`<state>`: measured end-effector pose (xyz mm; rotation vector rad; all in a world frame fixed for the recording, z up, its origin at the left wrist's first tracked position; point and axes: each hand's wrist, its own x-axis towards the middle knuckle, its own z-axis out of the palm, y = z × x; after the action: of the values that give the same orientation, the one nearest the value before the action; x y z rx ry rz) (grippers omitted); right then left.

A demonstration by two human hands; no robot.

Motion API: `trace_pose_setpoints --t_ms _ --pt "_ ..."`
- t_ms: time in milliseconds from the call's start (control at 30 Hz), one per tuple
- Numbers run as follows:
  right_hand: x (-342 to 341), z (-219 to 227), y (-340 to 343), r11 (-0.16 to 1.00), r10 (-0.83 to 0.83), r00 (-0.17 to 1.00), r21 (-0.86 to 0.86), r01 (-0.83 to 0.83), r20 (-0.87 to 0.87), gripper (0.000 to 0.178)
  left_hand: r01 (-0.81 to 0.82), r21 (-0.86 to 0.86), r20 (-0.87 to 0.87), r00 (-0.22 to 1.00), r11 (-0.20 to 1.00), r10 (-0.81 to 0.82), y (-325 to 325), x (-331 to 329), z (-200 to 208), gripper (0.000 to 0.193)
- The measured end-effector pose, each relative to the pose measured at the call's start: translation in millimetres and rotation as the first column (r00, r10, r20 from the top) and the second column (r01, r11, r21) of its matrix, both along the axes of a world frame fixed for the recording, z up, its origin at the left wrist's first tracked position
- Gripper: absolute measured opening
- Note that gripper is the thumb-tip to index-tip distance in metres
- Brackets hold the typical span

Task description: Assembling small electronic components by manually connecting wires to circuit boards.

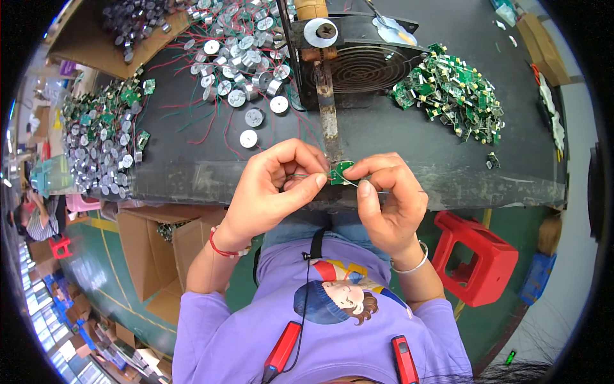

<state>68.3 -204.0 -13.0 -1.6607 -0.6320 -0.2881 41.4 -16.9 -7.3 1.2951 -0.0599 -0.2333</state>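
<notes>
A small green circuit board point(341, 173) sits at the bench's front edge, under the lower end of a fixed soldering iron point(326, 105). My left hand point(268, 185) pinches thin red and green wires point(298, 175) at the board's left side; its fingers hide where they end. My right hand point(391, 201) is closed on a thin strand of solder wire point(348, 183) reaching the board, with the index finger close to the board's right edge. Whether the iron's tip touches the board is hard to tell.
Silver cylinders with red and green wires point(246, 64) lie heaped behind my left hand. Green boards point(457, 96) are piled at right, boards joined to cylinders point(105, 141) at far left. A round-grilled fan point(364, 67) stands behind the iron. A red stool point(476, 259) is beside me.
</notes>
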Motion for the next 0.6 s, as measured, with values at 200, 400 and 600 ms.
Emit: trace_pose_setpoints --t_ms 200,400,600 --pt "-2.6 -3.8 -0.3 1.0 0.0 1.0 -0.022 0.0 -0.013 0.012 0.014 -0.009 -0.041 0.999 1.0 -0.014 0.2 -2.5 -4.8 0.007" --pt "1.4 -0.6 1.4 0.999 -0.025 0.999 -0.027 0.026 0.033 0.013 0.002 -0.015 -0.014 1.0 1.0 -0.002 -0.1 3.3 2.0 0.008" --pt "-3.5 -3.8 0.3 1.0 0.0 1.0 -0.024 -0.001 -0.021 0.012 0.011 -0.007 -0.062 0.998 1.0 -0.011 0.2 -2.2 0.1 0.008"
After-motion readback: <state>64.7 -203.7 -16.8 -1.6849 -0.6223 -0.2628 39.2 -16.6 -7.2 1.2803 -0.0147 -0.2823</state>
